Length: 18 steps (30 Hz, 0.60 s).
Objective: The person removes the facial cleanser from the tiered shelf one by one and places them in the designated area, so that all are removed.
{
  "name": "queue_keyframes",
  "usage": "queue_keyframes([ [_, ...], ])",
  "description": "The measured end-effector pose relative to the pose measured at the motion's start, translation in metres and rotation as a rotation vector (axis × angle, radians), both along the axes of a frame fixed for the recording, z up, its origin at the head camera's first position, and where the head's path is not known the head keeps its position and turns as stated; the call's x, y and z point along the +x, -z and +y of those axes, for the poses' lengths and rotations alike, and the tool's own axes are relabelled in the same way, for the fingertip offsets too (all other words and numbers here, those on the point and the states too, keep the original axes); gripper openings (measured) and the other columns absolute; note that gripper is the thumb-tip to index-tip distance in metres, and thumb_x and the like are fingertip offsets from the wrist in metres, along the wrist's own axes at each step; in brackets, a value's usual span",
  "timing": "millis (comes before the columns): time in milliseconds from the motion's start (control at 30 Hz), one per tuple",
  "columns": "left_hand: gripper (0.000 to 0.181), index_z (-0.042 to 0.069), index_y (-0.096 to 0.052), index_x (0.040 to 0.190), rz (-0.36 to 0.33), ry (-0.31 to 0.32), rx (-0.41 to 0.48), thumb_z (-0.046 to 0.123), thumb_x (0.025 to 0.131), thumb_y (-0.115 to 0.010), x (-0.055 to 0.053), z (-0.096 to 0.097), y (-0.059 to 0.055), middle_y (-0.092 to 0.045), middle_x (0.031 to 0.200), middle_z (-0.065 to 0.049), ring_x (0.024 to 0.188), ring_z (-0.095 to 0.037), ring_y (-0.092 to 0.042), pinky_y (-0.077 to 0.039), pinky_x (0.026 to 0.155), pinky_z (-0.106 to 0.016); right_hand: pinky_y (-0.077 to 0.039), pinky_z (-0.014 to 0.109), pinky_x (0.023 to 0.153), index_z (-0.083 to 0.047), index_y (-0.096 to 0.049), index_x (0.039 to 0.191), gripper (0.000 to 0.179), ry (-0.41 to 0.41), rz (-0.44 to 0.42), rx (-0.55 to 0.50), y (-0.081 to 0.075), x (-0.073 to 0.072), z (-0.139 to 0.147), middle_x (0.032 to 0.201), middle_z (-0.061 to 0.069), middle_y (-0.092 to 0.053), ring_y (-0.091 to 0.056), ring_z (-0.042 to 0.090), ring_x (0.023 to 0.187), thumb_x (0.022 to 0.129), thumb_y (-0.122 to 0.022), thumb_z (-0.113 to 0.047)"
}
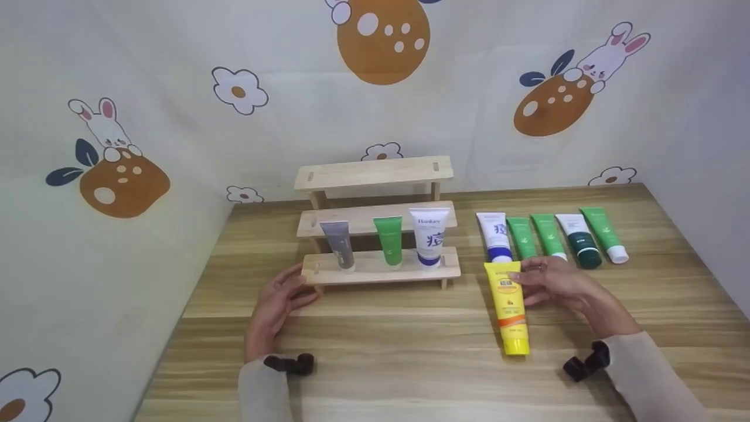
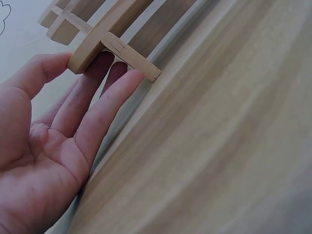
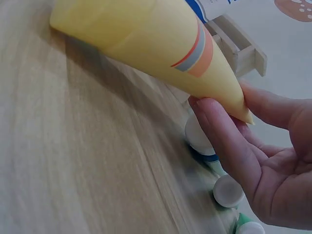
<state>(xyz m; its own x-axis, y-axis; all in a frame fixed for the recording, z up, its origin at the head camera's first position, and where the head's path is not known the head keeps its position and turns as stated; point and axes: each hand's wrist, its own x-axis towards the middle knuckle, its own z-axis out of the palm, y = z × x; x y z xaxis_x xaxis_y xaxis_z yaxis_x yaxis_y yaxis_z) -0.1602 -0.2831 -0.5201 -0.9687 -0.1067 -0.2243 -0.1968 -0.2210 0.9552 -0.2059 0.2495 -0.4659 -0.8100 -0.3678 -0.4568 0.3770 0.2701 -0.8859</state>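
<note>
My right hand [image 1: 556, 283] pinches a yellow squeeze tube [image 1: 508, 310] near its flat crimped end, its cap pointing toward me. In the right wrist view the thumb and fingers [image 3: 222, 131] lie on opposite faces of the yellow tube [image 3: 141, 34], which is tilted over the table. My left hand [image 1: 280, 305] holds the left end of a three-step wooden rack [image 1: 381, 275] at its lowest step. The left wrist view has the thumb on the step's edge and the fingers [image 2: 107, 107] underneath, beside the rack leg [image 2: 131, 56].
On the lowest step stand a grey tube [image 1: 338, 246], a green tube [image 1: 389, 241] and a white-and-blue tube [image 1: 429, 237], caps down. Right of the rack lie another white-and-blue tube [image 1: 495, 234], several green tubes [image 1: 603, 231] and a white-and-dark-green tube [image 1: 579, 239]. Patterned cloth [image 1: 293, 140] hangs behind.
</note>
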Motion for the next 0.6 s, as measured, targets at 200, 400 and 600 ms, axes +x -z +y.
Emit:
queue_keyframes([
  [200,0.050,-0.001,-0.045,0.146,0.008,0.004,0.010,0.007,0.099,-0.058,0.0015,-0.0002,0.0012,-0.051,0.142,-0.024,0.103,-0.024,-0.071,-0.063,0.094,-0.043,-0.066,0.036,0.085,0.008,-0.039,0.133,0.058,-0.010,-0.028,0.032,0.0043,-0.0015,0.0010,0.109,0.010,-0.065,-0.070,0.019,0.092,0.094,-0.070,-0.023],
  [400,0.048,0.001,-0.046,0.146,-0.001,0.017,0.019,0.007,0.099,-0.058,0.0013,-0.0005,0.0022,-0.049,0.147,-0.022,0.106,-0.025,-0.070,-0.063,0.095,-0.044,-0.067,0.034,0.082,0.003,-0.046,0.124,0.048,-0.011,-0.057,0.065,0.0055,-0.0011,0.0022,0.105,0.009,-0.067,-0.070,0.019,0.088,0.093,-0.072,-0.023],
  [600,0.050,0.003,-0.045,0.147,-0.019,0.022,-0.008,0.010,0.099,-0.059,-0.0004,-0.0014,0.0009,-0.047,0.147,-0.021,0.110,-0.024,-0.068,-0.062,0.097,-0.043,-0.067,0.033,0.080,0.005,-0.041,0.133,0.063,0.033,-0.074,0.121,0.0032,-0.0026,0.0000,0.107,0.011,-0.069,-0.072,0.019,0.088,0.090,-0.075,-0.028],
])
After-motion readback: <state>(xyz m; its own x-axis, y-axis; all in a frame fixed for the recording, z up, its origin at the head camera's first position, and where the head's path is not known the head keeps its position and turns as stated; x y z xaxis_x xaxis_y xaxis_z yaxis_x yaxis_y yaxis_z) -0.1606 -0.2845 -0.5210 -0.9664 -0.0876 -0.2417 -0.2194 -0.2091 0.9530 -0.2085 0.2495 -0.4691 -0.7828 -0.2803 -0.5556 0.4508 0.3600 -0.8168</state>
